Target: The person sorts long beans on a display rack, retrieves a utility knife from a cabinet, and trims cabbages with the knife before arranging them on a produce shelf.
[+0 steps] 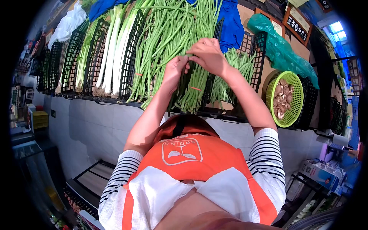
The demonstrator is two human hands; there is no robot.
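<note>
Over a crate of long green beans (165, 38), my left hand (177, 67) and my right hand (210, 55) meet fingertip to fingertip. Both are closed in a pinch, and whatever is between the fingers is too small or hidden to make out. Below them, at the crate's front, lies a bundle of long beans (193, 100) with an orange rubber band (196, 88) around it. Another orange band shows on the beans further left. Shorter green beans (243, 63) lie in the compartment under my right forearm.
Leeks (122, 57) stand in black crates (130, 53) on the left. To the right, a lime-green basket (271, 105) holds mushrooms (283, 96), beside a green plastic bag (283, 55). Blue cloth (232, 23) and a price sign (296, 27) are at the back.
</note>
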